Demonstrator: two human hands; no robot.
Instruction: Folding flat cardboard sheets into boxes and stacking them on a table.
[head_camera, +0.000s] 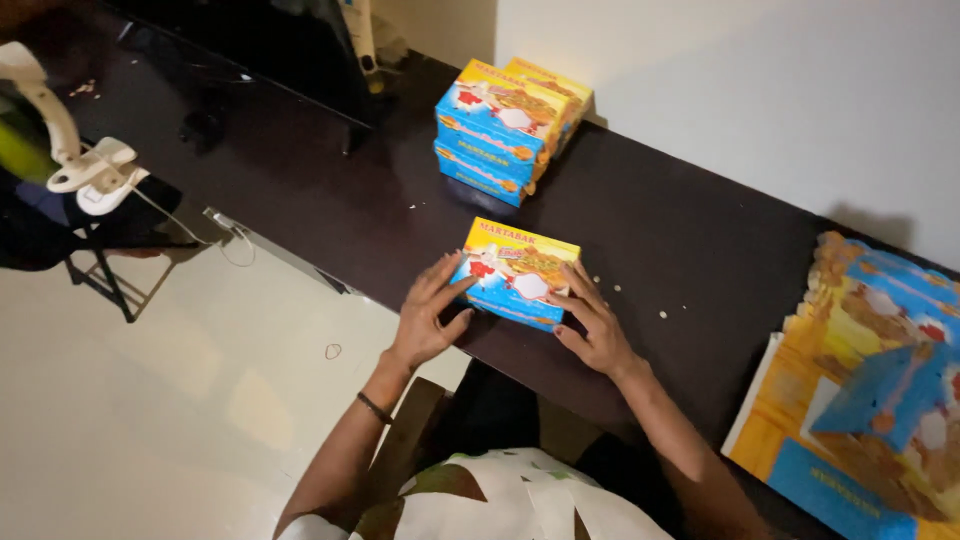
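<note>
Head view: both hands, left and right, clasp the box at mid-frame; squeeze its sides evenly, flat on the surface.

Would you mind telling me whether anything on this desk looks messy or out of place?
A few pale crumbs lie scattered on the dark table right of the box both hands hold. The flat cartons at right lie unevenly heaped.
</note>
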